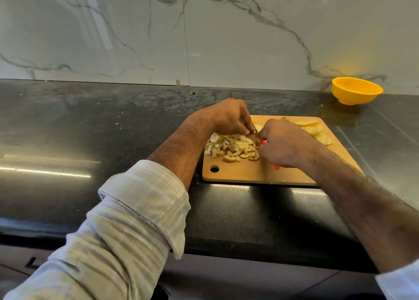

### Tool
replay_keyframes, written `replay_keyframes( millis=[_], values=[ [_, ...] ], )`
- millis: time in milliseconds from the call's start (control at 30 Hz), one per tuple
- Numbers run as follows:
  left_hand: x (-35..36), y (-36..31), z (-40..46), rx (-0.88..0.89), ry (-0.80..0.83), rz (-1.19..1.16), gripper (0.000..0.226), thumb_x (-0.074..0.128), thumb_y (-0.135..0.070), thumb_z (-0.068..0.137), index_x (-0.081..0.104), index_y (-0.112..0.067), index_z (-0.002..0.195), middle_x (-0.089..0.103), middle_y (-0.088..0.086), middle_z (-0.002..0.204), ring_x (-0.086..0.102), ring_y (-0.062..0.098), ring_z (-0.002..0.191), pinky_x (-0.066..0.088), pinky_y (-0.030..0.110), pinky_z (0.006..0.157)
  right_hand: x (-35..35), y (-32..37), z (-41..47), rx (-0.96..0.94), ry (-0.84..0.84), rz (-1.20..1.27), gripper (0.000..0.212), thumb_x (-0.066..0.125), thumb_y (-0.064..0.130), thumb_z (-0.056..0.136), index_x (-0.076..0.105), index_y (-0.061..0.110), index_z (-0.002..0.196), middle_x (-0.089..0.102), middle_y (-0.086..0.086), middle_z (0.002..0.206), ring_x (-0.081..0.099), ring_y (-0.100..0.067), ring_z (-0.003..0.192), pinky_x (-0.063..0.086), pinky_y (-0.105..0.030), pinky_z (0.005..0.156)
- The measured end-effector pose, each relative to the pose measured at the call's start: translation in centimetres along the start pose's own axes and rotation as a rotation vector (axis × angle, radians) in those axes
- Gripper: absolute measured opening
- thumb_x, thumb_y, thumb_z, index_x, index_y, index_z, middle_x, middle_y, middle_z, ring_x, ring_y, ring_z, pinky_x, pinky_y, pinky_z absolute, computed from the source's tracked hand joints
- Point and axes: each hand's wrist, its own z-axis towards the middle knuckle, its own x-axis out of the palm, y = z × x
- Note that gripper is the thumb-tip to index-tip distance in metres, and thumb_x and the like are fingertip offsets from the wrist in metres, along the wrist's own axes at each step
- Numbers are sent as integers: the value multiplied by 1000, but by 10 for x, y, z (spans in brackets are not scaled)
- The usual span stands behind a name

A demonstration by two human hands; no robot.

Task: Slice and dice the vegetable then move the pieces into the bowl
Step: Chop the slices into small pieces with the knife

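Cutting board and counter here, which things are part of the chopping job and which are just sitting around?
In use:
- cutting board
- diced pieces
- round slices
- red-handled knife, in the right hand
- left hand, holding a piece
- yellow bowl, empty

Lying about:
- nothing else; only the counter

You're clearly in a home kitchen; there's a dark polished stone countertop [113,127] running up to a white marble-veined backsplash [204,32]. A wooden cutting board [244,175] sits on it; a yellow bowl [356,91] waits by the wall.
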Motion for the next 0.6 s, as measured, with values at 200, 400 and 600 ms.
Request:
replay_keyframes(
  millis=[200, 400, 600],
  values=[
    [3, 0, -2, -18, -78, 0, 7, 80, -28, 93, 83, -30, 100, 68, -16, 103, 62, 4, 101, 54, 31, 89, -10, -21, -2, -34, -30, 124, 31, 61, 29, 100, 74, 22, 128, 71, 0, 115, 63, -14, 89, 57, -34, 78],
    [15, -18, 5, -69, -125, 158, 44, 76, -60, 89, 66, -28, 116, 62, -13, 105, 61, 9, 97, 55, 32, 80, -15, -56, -8, 59, -122, 388, 33, 71, 25, 99, 73, 24, 132, 75, -5, 114, 68, -15, 86, 53, -29, 70],
    [30, -34, 13, -104, -177, 306, 42, 68, -69, 90, 70, -31, 108, 61, -14, 102, 60, 9, 96, 58, 36, 81, -9, -58, -6, 76, -31, 348, 38, 70, 27, 99, 69, 22, 137, 69, -6, 134, 66, -23, 105, 58, -36, 92]
  ],
)
